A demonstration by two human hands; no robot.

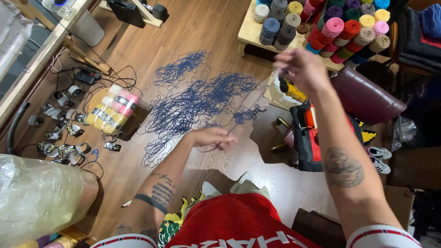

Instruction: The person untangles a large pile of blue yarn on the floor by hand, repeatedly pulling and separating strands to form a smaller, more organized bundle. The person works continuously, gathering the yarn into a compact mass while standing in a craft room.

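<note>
A loose tangle of dark blue yarn (193, 98) lies spread over the wooden floor (220, 27), just beyond the lower hand. A single strand runs from that heap up to both hands.

The left hand (212, 138) is held low over the floor, fingers curled and pinched shut on the strand, with the tangle beginning right past its fingertips. The right hand (301, 69) is raised higher and farther out, blurred; its fingers look closed around the same yarn, though the blur hides exactly how they pinch it.

Left of the lower grip, past the tangle, sits a clear-wrapped pack of yellow and pink yarn skeins (112, 112), with a scatter of paper yarn bands (62, 133) farther left again. Nearer the person on that side bulges a large plastic-wrapped bundle (41, 195).

Beyond the raised grip stands a low wooden table (248, 32) stacked with many-coloured yarn balls (342, 27). Beneath and to the right of that hand are a dark maroon cushion (365, 96) and a black and red bag (308, 138), with white sneakers (380, 158) beside them.
</note>
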